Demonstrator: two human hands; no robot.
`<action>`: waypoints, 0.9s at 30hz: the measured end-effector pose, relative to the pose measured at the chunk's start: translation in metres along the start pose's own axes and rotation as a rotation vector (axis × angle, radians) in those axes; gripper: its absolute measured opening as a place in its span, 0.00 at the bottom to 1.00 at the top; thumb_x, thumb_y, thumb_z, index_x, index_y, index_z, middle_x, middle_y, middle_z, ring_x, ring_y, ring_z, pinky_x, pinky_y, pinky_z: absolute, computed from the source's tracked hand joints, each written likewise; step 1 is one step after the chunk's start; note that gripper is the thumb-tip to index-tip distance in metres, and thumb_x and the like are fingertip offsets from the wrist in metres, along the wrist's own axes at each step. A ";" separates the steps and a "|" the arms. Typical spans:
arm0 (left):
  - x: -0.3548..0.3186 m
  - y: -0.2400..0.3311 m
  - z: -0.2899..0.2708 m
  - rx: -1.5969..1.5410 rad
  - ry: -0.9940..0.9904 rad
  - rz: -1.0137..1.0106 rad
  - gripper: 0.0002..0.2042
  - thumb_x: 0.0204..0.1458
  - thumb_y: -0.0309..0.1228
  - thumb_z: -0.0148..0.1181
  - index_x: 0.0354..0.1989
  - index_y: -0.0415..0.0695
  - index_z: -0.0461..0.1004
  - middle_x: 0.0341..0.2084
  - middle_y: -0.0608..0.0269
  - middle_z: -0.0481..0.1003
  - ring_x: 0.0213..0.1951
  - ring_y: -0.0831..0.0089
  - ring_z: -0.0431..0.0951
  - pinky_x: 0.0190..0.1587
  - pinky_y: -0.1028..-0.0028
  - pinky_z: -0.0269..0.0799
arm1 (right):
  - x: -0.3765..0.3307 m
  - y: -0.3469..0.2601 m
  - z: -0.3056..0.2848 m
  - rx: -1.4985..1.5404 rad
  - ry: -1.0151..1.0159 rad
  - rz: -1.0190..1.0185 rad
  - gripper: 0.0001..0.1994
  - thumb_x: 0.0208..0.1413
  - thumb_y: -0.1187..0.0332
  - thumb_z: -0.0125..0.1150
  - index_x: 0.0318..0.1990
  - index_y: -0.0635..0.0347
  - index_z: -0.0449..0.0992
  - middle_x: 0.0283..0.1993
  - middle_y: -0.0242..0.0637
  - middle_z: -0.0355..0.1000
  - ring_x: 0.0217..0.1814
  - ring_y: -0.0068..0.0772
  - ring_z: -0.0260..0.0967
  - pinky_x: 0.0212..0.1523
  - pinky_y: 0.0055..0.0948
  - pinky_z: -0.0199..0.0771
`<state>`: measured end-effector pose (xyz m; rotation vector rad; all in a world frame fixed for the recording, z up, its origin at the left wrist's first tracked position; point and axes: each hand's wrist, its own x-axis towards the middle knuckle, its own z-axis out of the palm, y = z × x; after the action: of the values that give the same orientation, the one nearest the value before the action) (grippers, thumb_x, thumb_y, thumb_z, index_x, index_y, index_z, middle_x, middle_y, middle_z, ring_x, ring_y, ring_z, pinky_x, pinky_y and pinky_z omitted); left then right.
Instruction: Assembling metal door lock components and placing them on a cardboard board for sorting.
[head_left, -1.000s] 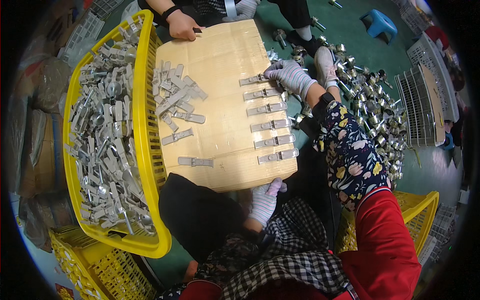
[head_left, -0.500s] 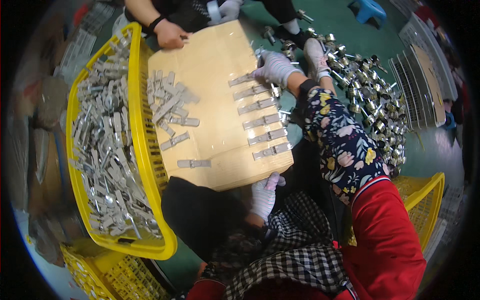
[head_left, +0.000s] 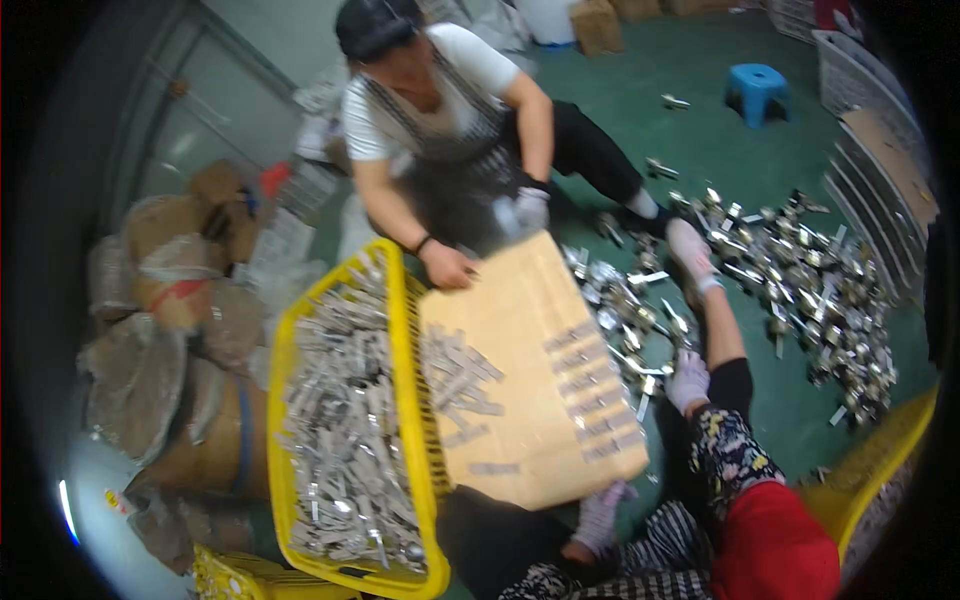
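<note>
Metal pieces (head_left: 585, 385) lie in a short column of flat strips on the right half of a tan board (head_left: 530, 350), which rests tilted across the person's lap, its left edge touching a yellow basket (head_left: 410, 400). A looser scatter of the same strips (head_left: 462, 375) sits on the board just beside the basket wall.

Far left, brown sacks and bundles (head_left: 165, 330) are heaped against a grey wall. Next comes the basket, heaped with grey metal strips (head_left: 345, 430), with a second yellow crate (head_left: 240, 578) showing at the lower edge below it.

Left hand (head_left: 602, 515), in a pale glove, sits at the board's near edge with its fingers curled against that edge; whether they grip it I cannot tell. Right hand (head_left: 688, 380), also gloved, hangs just beyond the board's right edge, near the floor litter, with its fingers bent together; what it holds, if anything, is too blurred to tell.

Across the board a second person sits on the floor, one bare hand (head_left: 450, 268) on the board's far corner, the other gloved hand (head_left: 528, 210) just above it.

To the right the green floor (head_left: 700, 140) carries a wide pile of shiny metal parts (head_left: 800, 280), a blue stool (head_left: 757, 88) farther back, and white racks (head_left: 880, 170) at the rim.
</note>
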<state>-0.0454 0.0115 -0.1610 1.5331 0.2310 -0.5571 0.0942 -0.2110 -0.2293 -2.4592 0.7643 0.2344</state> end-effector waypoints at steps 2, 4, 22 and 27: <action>-0.005 0.006 -0.002 0.136 -0.047 -0.059 0.22 0.57 0.44 0.42 0.28 0.38 0.75 0.27 0.59 0.76 0.34 0.71 0.74 0.44 0.73 0.67 | 0.017 0.012 0.022 -0.253 0.044 -0.243 0.28 0.43 0.67 0.53 0.56 0.56 0.59 0.57 0.46 0.55 0.61 0.49 0.51 0.56 0.45 0.53; -0.004 0.005 -0.009 0.141 -0.068 -0.052 0.24 0.57 0.48 0.41 0.30 0.38 0.76 0.27 0.59 0.76 0.34 0.71 0.74 0.44 0.74 0.67 | 0.046 0.017 0.057 -0.391 0.127 -0.409 0.24 0.45 0.68 0.48 0.54 0.56 0.61 0.55 0.46 0.58 0.61 0.48 0.52 0.53 0.41 0.56; 0.014 -0.013 -0.009 0.032 -0.018 0.111 0.15 0.56 0.37 0.44 0.31 0.37 0.72 0.25 0.62 0.74 0.30 0.74 0.73 0.35 0.74 0.68 | -0.025 -0.008 -0.086 0.434 -0.181 0.025 0.23 0.45 0.61 0.57 0.48 0.65 0.65 0.40 0.48 0.69 0.44 0.40 0.69 0.43 0.34 0.69; 0.008 0.018 0.001 -0.331 0.089 -0.004 0.17 0.53 0.41 0.54 0.31 0.35 0.72 0.23 0.61 0.73 0.27 0.74 0.74 0.34 0.75 0.73 | -0.028 0.013 -0.111 1.315 -0.276 -0.100 0.28 0.40 0.65 0.63 0.51 0.65 0.64 0.37 0.36 0.69 0.35 0.29 0.67 0.37 0.24 0.68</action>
<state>-0.0307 0.0084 -0.1490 1.2365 0.3756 -0.4299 0.0641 -0.2673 -0.1338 -1.1743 0.4228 -0.0017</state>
